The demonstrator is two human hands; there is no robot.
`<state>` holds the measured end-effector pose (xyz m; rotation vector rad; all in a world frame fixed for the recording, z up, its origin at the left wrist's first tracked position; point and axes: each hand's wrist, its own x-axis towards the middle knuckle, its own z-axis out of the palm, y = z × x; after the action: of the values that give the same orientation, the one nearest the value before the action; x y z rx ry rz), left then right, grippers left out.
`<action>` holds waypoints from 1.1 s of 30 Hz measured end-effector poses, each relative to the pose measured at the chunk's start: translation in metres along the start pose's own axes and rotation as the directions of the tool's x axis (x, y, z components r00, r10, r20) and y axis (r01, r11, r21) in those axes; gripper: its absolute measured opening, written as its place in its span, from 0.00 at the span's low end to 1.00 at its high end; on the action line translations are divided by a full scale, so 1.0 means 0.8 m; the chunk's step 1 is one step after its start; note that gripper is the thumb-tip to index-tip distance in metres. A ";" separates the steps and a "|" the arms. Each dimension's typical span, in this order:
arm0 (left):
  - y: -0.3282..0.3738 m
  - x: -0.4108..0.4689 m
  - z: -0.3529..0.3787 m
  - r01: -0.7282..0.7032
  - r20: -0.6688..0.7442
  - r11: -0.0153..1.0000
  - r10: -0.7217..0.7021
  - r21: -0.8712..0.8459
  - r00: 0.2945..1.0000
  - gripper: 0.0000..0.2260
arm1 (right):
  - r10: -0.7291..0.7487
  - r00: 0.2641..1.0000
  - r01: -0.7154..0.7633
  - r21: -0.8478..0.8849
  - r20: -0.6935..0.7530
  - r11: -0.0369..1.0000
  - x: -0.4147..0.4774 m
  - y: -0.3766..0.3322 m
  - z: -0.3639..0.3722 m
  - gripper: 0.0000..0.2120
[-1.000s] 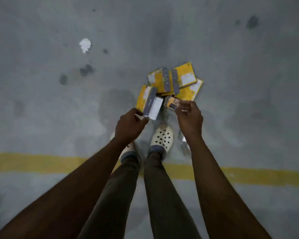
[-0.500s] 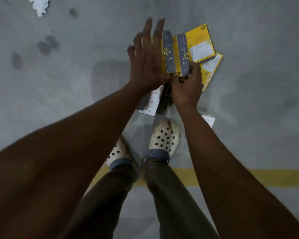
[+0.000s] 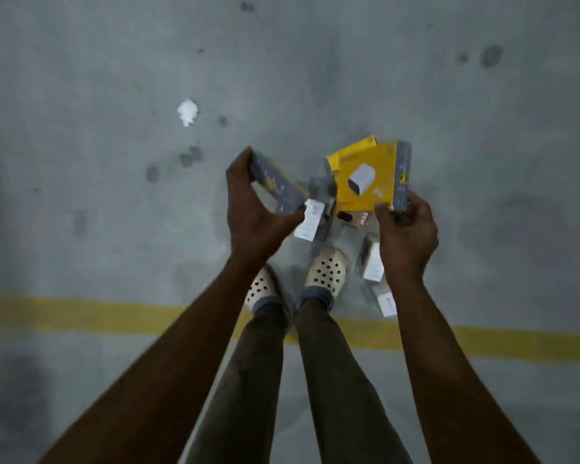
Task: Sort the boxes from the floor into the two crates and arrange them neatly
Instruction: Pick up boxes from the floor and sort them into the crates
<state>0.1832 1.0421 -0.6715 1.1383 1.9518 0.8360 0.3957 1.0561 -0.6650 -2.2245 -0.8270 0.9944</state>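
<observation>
Head view, looking straight down. The grey concrete floor point(image 3: 482, 195), crossed by a yellow line point(image 3: 81, 314), fills the field; neither crate is in view, so the carry distance cannot be judged. The left hand point(image 3: 252, 212) spans one grey-sided box point(image 3: 277, 187) lengthwise, thumb at its near end and fingers curled over the far end. The right hand point(image 3: 406, 232) pinches the yellow boxes point(image 3: 365, 182), apparently two fanned together, by one lower corner only, thumb on the front face. This corner pinch is the principal hazard: the boxes stand tilted and out of line, and the rear one could slide out and fall during any turn toward the crates. The end-to-end span on the left could likewise buckle or release if squeezed unevenly. Several loose boxes point(image 3: 373, 264) lie on the floor just beside and between the perforated shoes point(image 3: 327, 271); a step taken without looking could crush or kick them. A white scrap point(image 3: 187, 112) lies well apart and poses little risk.
</observation>
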 end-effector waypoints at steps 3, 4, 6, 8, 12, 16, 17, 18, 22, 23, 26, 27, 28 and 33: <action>0.067 -0.069 -0.094 0.095 -0.087 0.995 -0.094 0.010 0.992 0.48 | 0.002 0.996 -0.003 0.014 0.086 1.000 -0.081 -0.072 -0.054 0.20; 0.090 -0.092 -0.128 0.110 -0.119 0.994 -0.109 0.004 0.987 0.48 | -0.019 0.989 0.015 0.025 0.147 1.000 -0.112 -0.098 -0.068 0.20; 0.130 -0.138 -0.191 0.136 -0.179 0.991 -0.135 -0.006 0.975 0.49 | -0.066 0.959 0.060 0.028 0.275 0.998 -0.172 -0.148 -0.092 0.20; 0.167 -0.184 -0.247 0.161 -0.231 0.987 -0.159 -0.013 0.960 0.49 | -0.128 0.914 0.134 0.010 0.384 0.991 -0.227 -0.193 -0.110 0.21; 0.218 -0.296 -0.371 0.170 -0.392 0.985 -0.167 -0.029 0.904 0.48 | -0.258 0.759 0.317 0.007 0.598 0.948 -0.352 -0.274 -0.128 0.20; 0.222 -0.425 -0.467 0.229 -0.588 0.972 -0.218 -0.058 0.779 0.47 | -0.349 0.572 0.460 0.062 0.742 0.886 -0.487 -0.315 -0.119 0.19; 0.220 -0.459 -0.489 0.247 -0.643 0.966 -0.234 -0.071 0.729 0.47 | -0.363 0.510 0.496 0.078 0.780 0.865 -0.525 -0.320 -0.114 0.19; 0.216 -0.489 -0.504 0.263 -0.684 0.961 -0.247 -0.083 0.686 0.47 | -0.378 0.451 0.528 0.100 0.809 0.843 -0.556 -0.321 -0.112 0.19; 0.192 -0.647 -0.573 0.315 -0.867 0.938 -0.276 -0.148 0.415 0.46 | -0.409 0.146 0.634 0.233 0.901 0.738 -0.731 -0.295 -0.103 0.19; 0.185 -0.681 -0.584 0.332 -0.893 0.930 -0.279 -0.159 0.354 0.46 | -0.407 0.076 0.642 0.268 0.910 0.719 -0.770 -0.285 -0.104 0.19; 0.162 -0.809 -0.616 0.364 -0.952 0.906 -0.278 -0.216 0.128 0.46 | -0.381 -0.147 0.660 0.378 0.913 0.650 -0.913 -0.235 -0.120 0.19; 0.156 -0.848 -0.627 0.371 -0.961 0.898 -0.271 -0.235 0.047 0.46 | -0.369 -0.210 0.651 0.411 0.905 0.638 -0.959 -0.217 -0.126 0.19; 0.152 -0.881 -0.634 0.382 -0.965 0.890 -0.263 -0.249 -0.014 0.46 | -0.361 -0.265 0.639 0.443 0.894 0.629 -0.995 -0.201 -0.133 0.18; 0.140 -1.052 -0.670 0.478 -0.926 0.818 -0.162 -0.320 -0.342 0.44 | -0.278 -0.591 0.523 0.622 0.757 0.582 -1.196 -0.105 -0.176 0.20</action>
<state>0.0866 0.2367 -0.0796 -0.7198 3.4849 1.3883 -0.0303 0.3887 -0.1037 0.1034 -2.3933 2.0684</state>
